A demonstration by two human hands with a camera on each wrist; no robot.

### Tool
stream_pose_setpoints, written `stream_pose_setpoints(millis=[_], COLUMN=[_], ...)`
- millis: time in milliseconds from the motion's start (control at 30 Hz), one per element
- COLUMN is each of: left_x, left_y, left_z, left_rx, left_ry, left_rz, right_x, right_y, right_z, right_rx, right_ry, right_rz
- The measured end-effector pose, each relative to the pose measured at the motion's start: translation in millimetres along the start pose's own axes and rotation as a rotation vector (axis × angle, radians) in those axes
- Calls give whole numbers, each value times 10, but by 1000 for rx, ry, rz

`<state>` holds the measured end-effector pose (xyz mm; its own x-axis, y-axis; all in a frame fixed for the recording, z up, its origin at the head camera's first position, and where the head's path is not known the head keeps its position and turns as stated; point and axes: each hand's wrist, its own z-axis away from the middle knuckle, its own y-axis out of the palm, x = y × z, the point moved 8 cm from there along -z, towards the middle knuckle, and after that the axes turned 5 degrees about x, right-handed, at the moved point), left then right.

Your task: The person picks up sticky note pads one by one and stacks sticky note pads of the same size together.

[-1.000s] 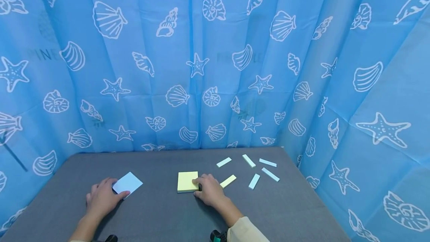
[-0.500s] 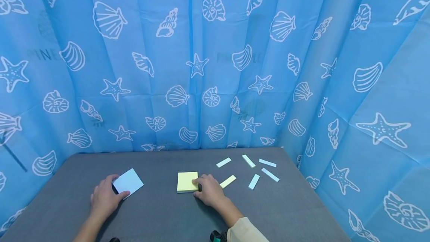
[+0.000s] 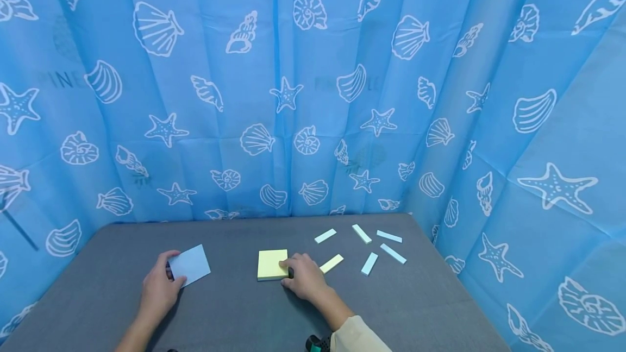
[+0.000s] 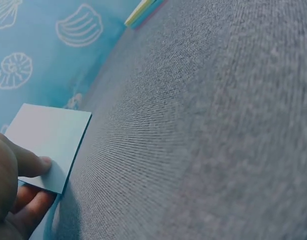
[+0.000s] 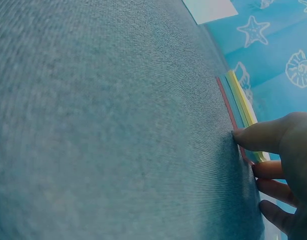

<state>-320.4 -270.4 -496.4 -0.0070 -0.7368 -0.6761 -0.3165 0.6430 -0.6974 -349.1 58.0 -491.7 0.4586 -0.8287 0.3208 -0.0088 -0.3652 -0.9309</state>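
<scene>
Left of the yellow-topped stack (image 3: pixel 269 266), with a gap of grey surface (image 3: pixel 230 308) between them, the pale blue pad (image 3: pixel 193 264) was turned askew to the stack's edges, too nearly square to show a long axis. The left hand (image 3: pixel 160 288), nearer the pad, pinched its edge away from the stack, thumb above, fingers under. The right hand (image 3: pixel 306 277) gripped the stack's right edge. Right of the stack lay six narrow strips (image 3: pixel 393 253).

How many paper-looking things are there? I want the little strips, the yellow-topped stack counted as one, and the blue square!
Little strips: 6
Yellow-topped stack: 1
Pale blue square, in the left hand: 1
Total: 8
</scene>
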Motion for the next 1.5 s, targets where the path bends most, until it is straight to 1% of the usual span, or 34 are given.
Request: stream_pose_setpoints(millis=[67,167,333,433,500,567,667,767,933,1000,1167,1300,1400,1500], left_x=[-11,-11,-7,-4,-4,-5,-18,-37,-101,-137,-231,-318,-398,-487], left_y=[1,12,43,58,75,111,182,267,432,495,646,778,874,946], left_z=[8,14,8,16,26,43,62,69,77,84,106,106,105,109], left_rx=[-3,5,35,30,13,10,11,33,88,112,164,189,206,229], left_ry=[-3,-41,-115,-133,-158,-185,-219,-232,-272,-289,-322,-327,-311,-267], left_rz=[19,55,162,245,301,356,396,458,655,712,778,794,786,762], right_x=[-2,0,4,4,2,1,3,9,14,14,5,-1,-5,0], right_y=[3,-3,-11,-11,-9,-7,-9,-15,-18,-18,-14,-12,-8,-2], right_z=[1,3,6,6,3,3,5,8,10,10,9,13,16,17], right_rx=[5,8,7,9,10,11,12,10,15,19,24,18,11,2], right_ry=[5,4,2,9,12,12,5,-1,-5,-4,3,4,3,1], right_rz=[-4,-8,-10,-9,-7,-9,-10,-9,-8,-11,-12,-8,-6,-7])
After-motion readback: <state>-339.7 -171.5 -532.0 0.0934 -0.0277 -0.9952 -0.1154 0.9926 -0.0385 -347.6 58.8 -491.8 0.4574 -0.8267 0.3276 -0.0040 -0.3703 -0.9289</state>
